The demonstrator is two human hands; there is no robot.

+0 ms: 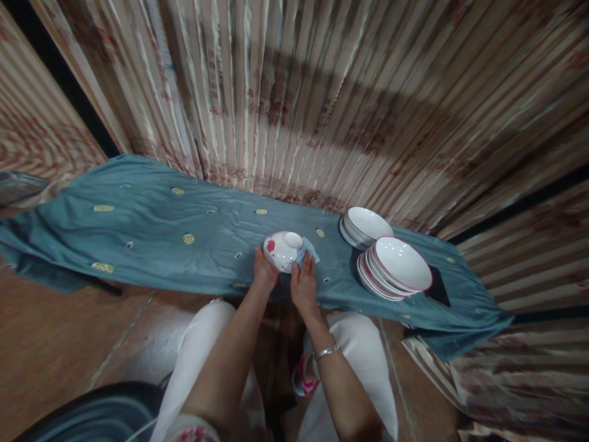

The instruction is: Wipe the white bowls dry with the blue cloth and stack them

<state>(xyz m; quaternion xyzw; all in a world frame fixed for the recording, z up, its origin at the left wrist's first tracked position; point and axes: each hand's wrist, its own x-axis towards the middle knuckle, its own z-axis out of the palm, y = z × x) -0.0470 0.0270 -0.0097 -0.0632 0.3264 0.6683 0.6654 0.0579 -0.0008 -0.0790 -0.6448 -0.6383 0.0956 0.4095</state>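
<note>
A white bowl (281, 250) with red flowers is tipped over, its round foot facing up and toward the curtain. My left hand (265, 270) grips the bowl at its left side, fingers mostly hidden behind and under it. On the right side, my right hand (304, 282) presses a light blue cloth (309, 248) against the bowl, its fingers over the cloth. To the right stand two stacks: white bowls with a dark thin rim (367, 226) at the back, and red-rimmed white bowls (399, 267) nearer to me.
A teal patterned cloth (151, 227) covers the narrow table. Beside the red-rimmed stack lies a dark flat phone-like object (438, 286). A pleated curtain (304, 104) hangs right behind the table. A dark round tub-like object (92, 417) is on the floor at lower left.
</note>
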